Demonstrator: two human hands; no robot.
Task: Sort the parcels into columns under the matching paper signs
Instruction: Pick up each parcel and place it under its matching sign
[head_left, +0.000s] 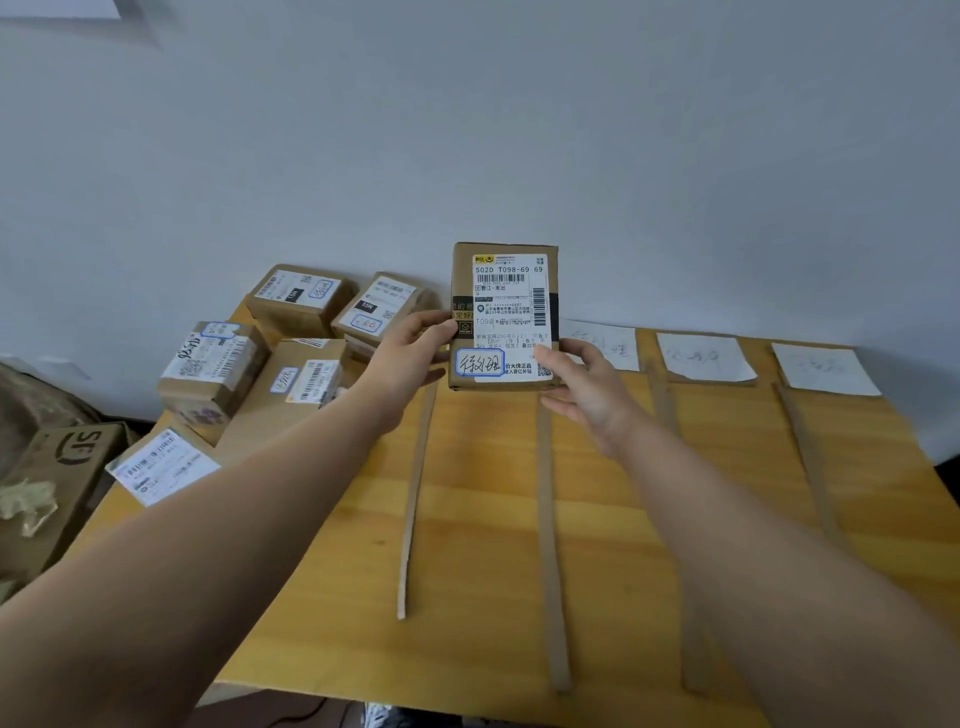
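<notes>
I hold a small brown parcel upright above the far end of the wooden table. Its white shipping label faces me, with a blue-framed handwritten sticker at its lower left. My left hand grips its left edge and my right hand grips its lower right corner. Three white paper signs lie along the far table edge: one partly hidden behind my right hand, one in the middle, one at the right. Several labelled parcels are piled at the table's far left.
Cardboard strips divide the table into columns running toward me. A flat white-labelled parcel lies at the left table edge. A brown box with a printed logo sits lower at the left. A white wall backs the table.
</notes>
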